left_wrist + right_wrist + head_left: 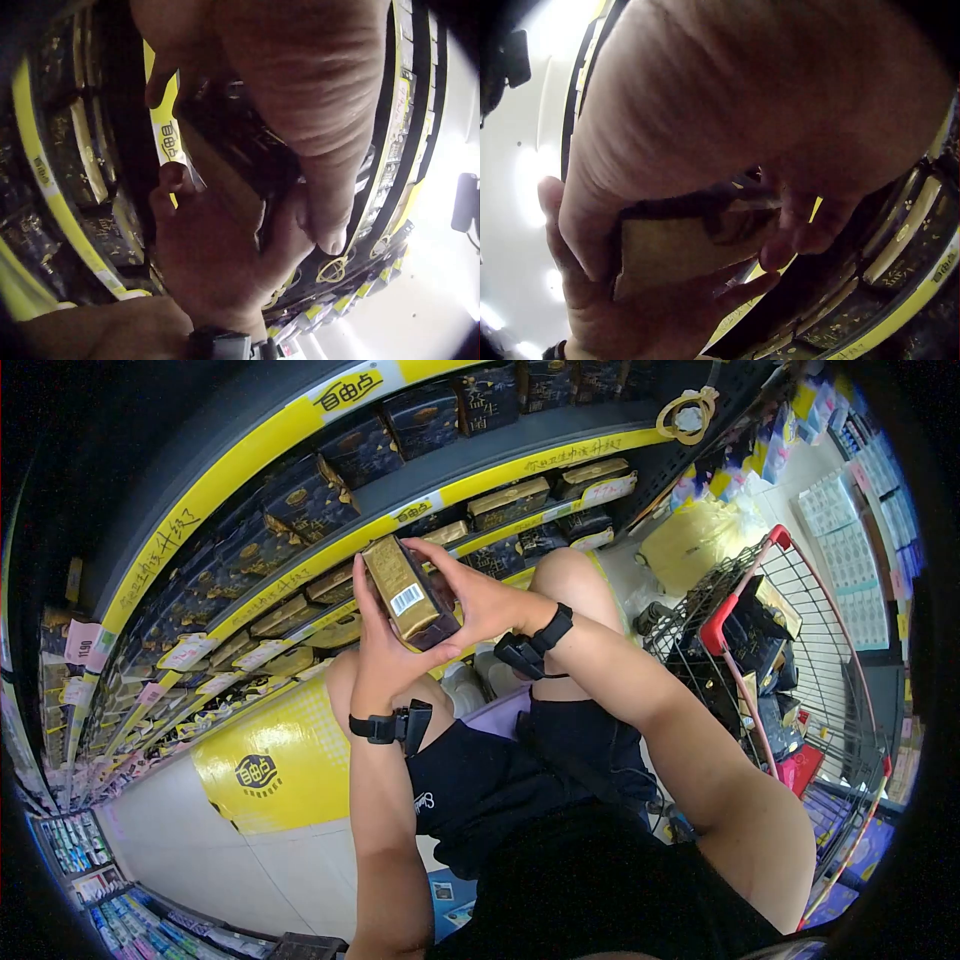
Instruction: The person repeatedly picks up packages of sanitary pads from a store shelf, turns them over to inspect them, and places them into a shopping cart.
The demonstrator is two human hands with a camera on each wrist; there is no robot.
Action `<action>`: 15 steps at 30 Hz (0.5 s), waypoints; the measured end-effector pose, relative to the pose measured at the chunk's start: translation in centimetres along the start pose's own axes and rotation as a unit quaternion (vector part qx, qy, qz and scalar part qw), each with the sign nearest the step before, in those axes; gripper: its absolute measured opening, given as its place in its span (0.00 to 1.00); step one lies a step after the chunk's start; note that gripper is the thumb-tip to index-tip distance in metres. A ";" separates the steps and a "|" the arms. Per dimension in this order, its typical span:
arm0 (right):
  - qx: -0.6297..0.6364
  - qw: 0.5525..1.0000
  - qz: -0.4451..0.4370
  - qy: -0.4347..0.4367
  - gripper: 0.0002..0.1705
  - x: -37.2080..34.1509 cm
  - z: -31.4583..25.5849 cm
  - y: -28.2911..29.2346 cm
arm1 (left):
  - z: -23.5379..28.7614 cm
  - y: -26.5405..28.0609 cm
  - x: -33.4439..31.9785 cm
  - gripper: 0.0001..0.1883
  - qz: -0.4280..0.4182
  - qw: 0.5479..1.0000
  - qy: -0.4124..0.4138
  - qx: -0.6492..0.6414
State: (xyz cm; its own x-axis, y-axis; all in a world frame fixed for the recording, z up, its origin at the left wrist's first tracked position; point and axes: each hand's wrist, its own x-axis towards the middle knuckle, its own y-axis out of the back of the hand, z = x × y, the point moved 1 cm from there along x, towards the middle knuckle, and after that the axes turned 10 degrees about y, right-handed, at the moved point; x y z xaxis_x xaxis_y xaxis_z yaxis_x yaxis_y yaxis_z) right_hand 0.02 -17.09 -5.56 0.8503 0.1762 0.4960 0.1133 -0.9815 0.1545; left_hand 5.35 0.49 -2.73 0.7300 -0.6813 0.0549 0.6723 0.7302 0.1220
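A sanitary pad pack (400,585) with a gold, barcoded face and dark sides is held up in front of the lower shelves. My left hand (385,660) grips its left side, fingers reaching along the edge and thumb at the near end. From the other side my right hand (487,603) holds it, with the thumbs close together near the bottom. In the left wrist view, the dark side of the pack (244,139) shows between both hands. The right wrist view has a plain gold face of the pack (664,251), partly covered by fingers.
Shelves with yellow strips (410,510) hold rows of similar dark and gold packs (508,503). A wire shopping cart (820,620) loaded with packs stands at right. A yellow floor sticker (290,760) lies below the shelf, and a yellow bag (700,545) sits beyond the knees.
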 end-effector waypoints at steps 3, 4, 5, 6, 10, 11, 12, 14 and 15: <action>0.032 0.999 0.003 -0.032 0.75 -0.1 -0.4 0.1 | -0.1 0.5 0.2 0.80 -0.002 0.999 -0.036 0.038; 0.056 0.997 0.006 -0.049 0.74 -0.2 -0.4 0.1 | -0.2 0.6 0.2 0.80 -0.005 0.997 -0.049 0.053; 0.079 0.996 0.014 -0.046 0.74 -0.1 -0.4 0.1 | -0.1 0.6 0.1 0.79 -0.001 0.997 -0.050 0.065; 0.102 0.994 0.021 -0.044 0.74 -0.1 -0.4 0.1 | 0.3 0.5 0.0 0.79 0.003 0.996 -0.050 0.078; 0.097 0.995 0.015 -0.017 0.68 0.0 -0.3 0.4 | 1.0 0.1 -0.2 0.74 0.026 0.993 -0.032 0.113; 0.099 0.995 0.019 -0.010 0.68 0.1 -0.3 0.5 | 0.9 0.2 -0.1 0.73 0.030 0.989 -0.049 0.139; 0.102 0.995 0.023 -0.003 0.68 0.2 -0.2 0.5 | 0.6 0.3 0.0 0.71 0.033 0.984 -0.066 0.165; 0.110 0.993 0.033 0.000 0.69 0.3 -0.2 0.6 | 0.6 0.3 0.0 0.70 0.033 0.982 -0.061 0.175; 0.117 0.992 0.040 -0.004 0.71 0.5 -0.5 0.8 | 0.9 0.1 -0.1 0.69 0.030 0.986 -0.039 0.160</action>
State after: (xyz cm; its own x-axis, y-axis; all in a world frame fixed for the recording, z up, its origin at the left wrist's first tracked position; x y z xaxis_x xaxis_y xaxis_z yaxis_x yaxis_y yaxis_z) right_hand 0.27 -17.78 -4.73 0.8650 0.0968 0.4923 0.1602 -0.9831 -0.0881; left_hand 5.21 0.61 -1.88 0.7469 -0.6489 0.1450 0.5468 0.7235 0.4213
